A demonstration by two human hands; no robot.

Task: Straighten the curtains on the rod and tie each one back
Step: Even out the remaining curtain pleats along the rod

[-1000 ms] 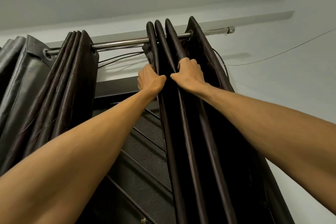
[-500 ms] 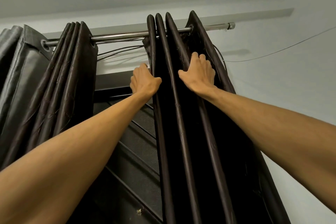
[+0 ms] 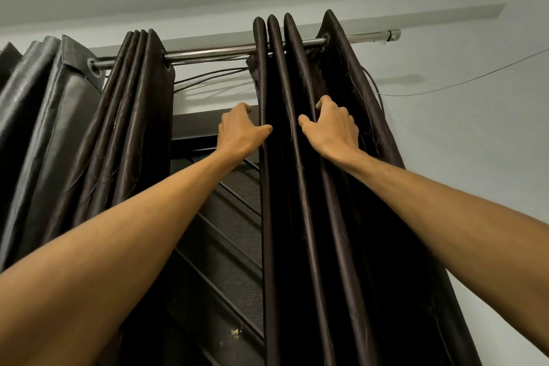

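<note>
A dark brown right curtain hangs in tight folds from a chrome rod near the ceiling. My left hand grips its leftmost fold, thumb across the front and fingers curled behind the edge. My right hand holds the folds further right, fingers curled into the pleats and thumb pointing left. A second dark curtain is bunched on the rod to the left, with a greyer panel beyond it.
Between the curtains shows a dark window with slanted bars. Thin cables run under the rod, and one wire crosses the white wall to the right. The rod's end cap sits close to that wall.
Both hands released their fists at the top of the folds, flattened, then slid slightly apart; now they curl round the folds again, lower below the rod. The view has tilted a little.
</note>
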